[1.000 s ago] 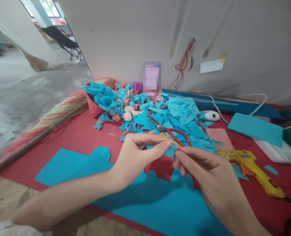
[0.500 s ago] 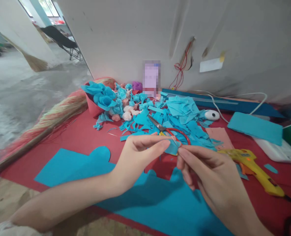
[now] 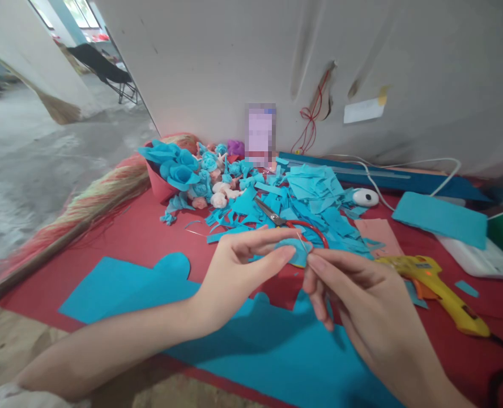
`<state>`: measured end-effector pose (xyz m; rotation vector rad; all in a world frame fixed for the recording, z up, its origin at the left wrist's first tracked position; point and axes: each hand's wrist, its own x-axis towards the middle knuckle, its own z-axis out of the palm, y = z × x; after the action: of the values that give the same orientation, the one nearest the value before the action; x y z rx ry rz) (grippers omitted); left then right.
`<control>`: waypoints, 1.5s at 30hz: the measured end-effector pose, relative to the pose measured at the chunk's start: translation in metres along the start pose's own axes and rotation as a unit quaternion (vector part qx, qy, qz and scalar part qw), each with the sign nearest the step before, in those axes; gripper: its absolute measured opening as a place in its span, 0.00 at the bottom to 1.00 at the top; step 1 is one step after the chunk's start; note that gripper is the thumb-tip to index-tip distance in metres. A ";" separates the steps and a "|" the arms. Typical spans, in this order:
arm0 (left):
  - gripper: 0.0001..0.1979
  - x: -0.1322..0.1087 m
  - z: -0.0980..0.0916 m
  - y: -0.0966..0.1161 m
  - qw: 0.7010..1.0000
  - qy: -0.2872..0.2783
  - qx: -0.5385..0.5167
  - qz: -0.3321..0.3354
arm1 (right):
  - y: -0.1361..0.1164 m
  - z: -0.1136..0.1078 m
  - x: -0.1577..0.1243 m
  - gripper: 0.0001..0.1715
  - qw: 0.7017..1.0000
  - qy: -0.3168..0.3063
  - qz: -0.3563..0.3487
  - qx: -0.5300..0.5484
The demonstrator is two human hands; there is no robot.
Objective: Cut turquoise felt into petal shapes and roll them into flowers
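Note:
Between my two hands is a small blue paper piece (image 3: 299, 255), with a thin needle-like stick (image 3: 302, 241) lying against it. My left hand (image 3: 243, 263) pinches the paper between thumb and fingers. Thumb and forefinger of my right hand (image 3: 353, 300) hold the thin stick at the paper's right edge. Just behind the hands, red-handled scissors (image 3: 277, 218) rest on a heap of blue paper scraps (image 3: 315, 190). Below the hands lies a large blue sheet (image 3: 251, 345) with a cut, curved edge.
A yellow glue gun (image 3: 447, 297) lies at the right, near a folded blue stack (image 3: 440, 220) and a white mouse-like object (image 3: 365, 197). Paper flowers (image 3: 217, 170) and a pink cone (image 3: 160, 184) stand at the back left. A broom (image 3: 85, 212) borders the red surface (image 3: 141, 235).
The blue paper piece between my fingers now shows a more rounded outline and reaches further over my left thumb. Both hands stay in nearly the same place.

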<state>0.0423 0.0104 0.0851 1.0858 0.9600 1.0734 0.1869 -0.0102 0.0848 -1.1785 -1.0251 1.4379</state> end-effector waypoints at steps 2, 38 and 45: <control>0.08 0.000 0.000 0.000 0.999 0.004 0.040 0.024 | -0.001 0.000 0.001 0.11 1.000 0.004 -0.002 0.011; 0.05 0.000 -0.001 -0.001 0.999 -0.016 -0.031 0.040 | 0.002 0.008 -0.004 0.07 0.993 0.052 -0.083 -0.071; 0.02 0.000 -0.001 0.000 0.999 0.008 -0.029 0.019 | 0.003 0.011 -0.006 0.07 0.993 0.062 -0.075 -0.065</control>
<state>0.0416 0.0109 0.0847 1.0525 0.9197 1.1357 0.1755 -0.0165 0.0846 -1.2402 -1.1093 1.1804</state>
